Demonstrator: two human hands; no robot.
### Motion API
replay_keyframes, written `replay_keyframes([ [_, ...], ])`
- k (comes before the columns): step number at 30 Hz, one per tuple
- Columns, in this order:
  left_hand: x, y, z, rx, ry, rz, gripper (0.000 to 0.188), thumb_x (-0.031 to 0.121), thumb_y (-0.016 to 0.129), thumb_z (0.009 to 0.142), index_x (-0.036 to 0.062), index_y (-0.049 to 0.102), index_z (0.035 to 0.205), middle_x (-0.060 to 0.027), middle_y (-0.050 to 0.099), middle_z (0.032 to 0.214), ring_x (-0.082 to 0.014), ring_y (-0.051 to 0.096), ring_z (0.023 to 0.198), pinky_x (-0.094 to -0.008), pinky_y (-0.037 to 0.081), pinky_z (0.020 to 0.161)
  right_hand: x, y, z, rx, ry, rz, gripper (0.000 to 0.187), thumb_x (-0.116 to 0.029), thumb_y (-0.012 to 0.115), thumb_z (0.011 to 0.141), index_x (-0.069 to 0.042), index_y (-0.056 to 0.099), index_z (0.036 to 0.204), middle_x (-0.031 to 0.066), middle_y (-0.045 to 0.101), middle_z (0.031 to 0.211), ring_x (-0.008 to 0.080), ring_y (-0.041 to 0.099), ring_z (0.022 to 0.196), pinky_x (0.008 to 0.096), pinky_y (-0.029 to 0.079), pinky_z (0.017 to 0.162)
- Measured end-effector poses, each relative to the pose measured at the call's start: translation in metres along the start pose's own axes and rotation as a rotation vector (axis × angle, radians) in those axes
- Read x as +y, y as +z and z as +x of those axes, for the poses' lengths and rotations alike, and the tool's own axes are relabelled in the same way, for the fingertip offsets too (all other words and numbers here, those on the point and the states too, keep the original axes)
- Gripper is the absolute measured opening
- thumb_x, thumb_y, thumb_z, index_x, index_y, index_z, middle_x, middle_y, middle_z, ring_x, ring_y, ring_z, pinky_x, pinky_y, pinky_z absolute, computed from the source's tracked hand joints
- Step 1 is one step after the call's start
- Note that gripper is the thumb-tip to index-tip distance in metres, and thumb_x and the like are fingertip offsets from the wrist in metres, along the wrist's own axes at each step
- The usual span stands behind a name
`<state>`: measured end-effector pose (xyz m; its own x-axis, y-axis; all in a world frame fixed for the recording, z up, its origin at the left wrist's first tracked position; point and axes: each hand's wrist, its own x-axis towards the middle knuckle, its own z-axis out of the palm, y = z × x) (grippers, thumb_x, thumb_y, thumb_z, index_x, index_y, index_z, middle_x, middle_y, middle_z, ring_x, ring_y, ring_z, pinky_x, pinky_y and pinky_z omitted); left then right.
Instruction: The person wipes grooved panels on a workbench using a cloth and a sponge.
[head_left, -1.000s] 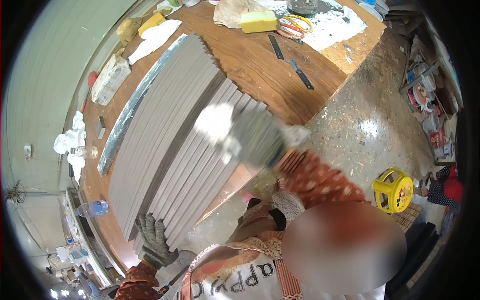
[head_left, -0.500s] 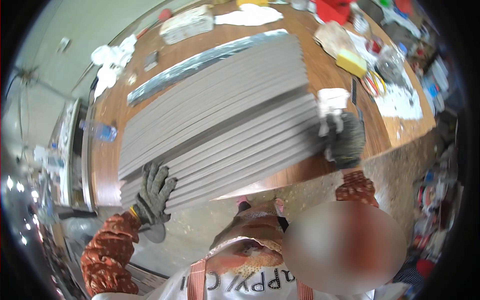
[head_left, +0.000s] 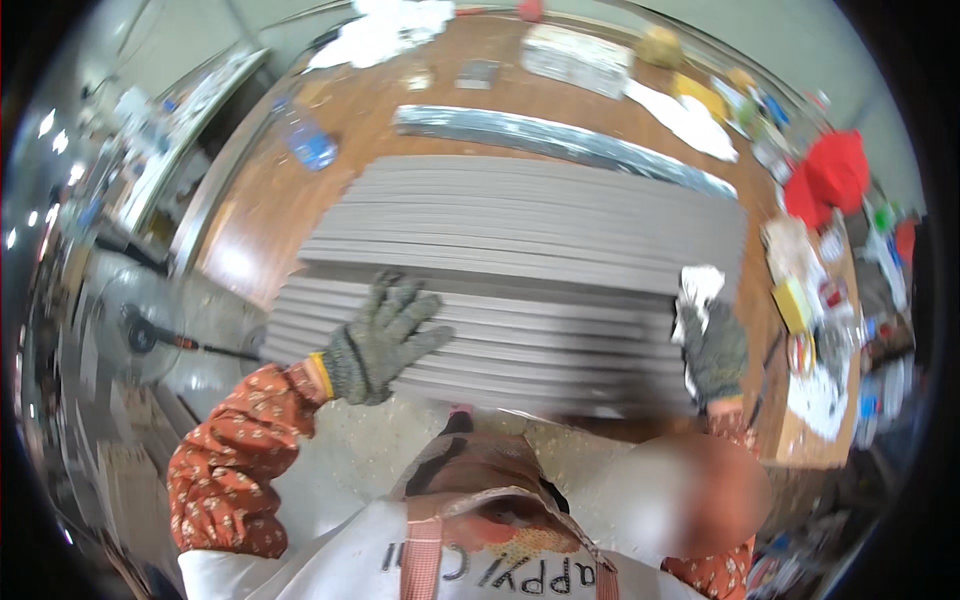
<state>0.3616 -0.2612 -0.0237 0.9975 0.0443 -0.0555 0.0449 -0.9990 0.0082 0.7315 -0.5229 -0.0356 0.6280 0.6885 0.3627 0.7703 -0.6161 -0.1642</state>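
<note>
Long grey strips lie side by side on a wooden table, a far group [head_left: 520,215] and a near group [head_left: 540,335] with a dark step between them. Spread flat on the left part of the near group is my left hand [head_left: 385,345], in a dark grey knit glove with a yellow cuff. At the strips' right end, my gloved right hand [head_left: 720,355] grips a crumpled white cloth [head_left: 698,290] against their edge. The fingers there are partly hidden by the cloth.
Behind the strips lies a long silvery foil-wrapped bar [head_left: 560,140]. A plastic bottle [head_left: 308,140] stands at the far left of the wooden table [head_left: 240,235]. To the right are a yellow sponge [head_left: 792,305], a red cap [head_left: 828,178] and assorted clutter.
The view has turned, so the strips now run nearly level across it. My left hand has shifted inward over the near strips. My right hand stays at their right end with the cloth.
</note>
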Motion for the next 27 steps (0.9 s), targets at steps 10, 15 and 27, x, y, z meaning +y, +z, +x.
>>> replay_keyframes([
  [10, -0.001, 0.014, -0.011, 0.124, -0.062, 0.082, 0.102, 0.031, 0.074, 0.044, 0.0232, 0.045, 0.142, -0.0175, 0.038, 0.148, -0.0419, 0.031, 0.141, -0.0670, 0.016, 0.115, -0.173, 0.037, 0.006, -0.299, -0.542, 0.014, 0.029, -0.033, 0.060, 0.087, -0.007, 0.064, 0.097, 0.0152, 0.059, 0.086, 0.0340, 0.059, 0.076, 0.0470, 0.047, 0.067],
  [15, -0.002, 0.021, -0.008, 0.349, -0.047, -0.012, 0.044, 0.024, 0.056, 0.080, 0.0195, 0.062, 0.124, -0.0164, 0.046, 0.142, -0.0394, 0.041, 0.135, -0.0674, 0.022, 0.113, -0.250, 0.057, 0.018, -0.331, -0.699, 0.301, 0.031, -0.036, 0.063, 0.086, -0.005, 0.063, 0.092, 0.0167, 0.060, 0.081, 0.0373, 0.061, 0.073, 0.0480, 0.048, 0.063],
  [27, 0.009, 0.029, -0.015, 0.402, -0.188, -0.049, 0.041, 0.024, 0.054, 0.083, 0.0207, 0.063, 0.122, -0.0096, 0.051, 0.139, -0.0346, 0.043, 0.135, -0.0630, 0.024, 0.115, -0.249, 0.045, 0.018, -0.397, -0.572, 0.418, 0.032, -0.037, 0.063, 0.089, -0.005, 0.064, 0.087, 0.0187, 0.061, 0.080, 0.0390, 0.061, 0.075, 0.0488, 0.048, 0.065],
])
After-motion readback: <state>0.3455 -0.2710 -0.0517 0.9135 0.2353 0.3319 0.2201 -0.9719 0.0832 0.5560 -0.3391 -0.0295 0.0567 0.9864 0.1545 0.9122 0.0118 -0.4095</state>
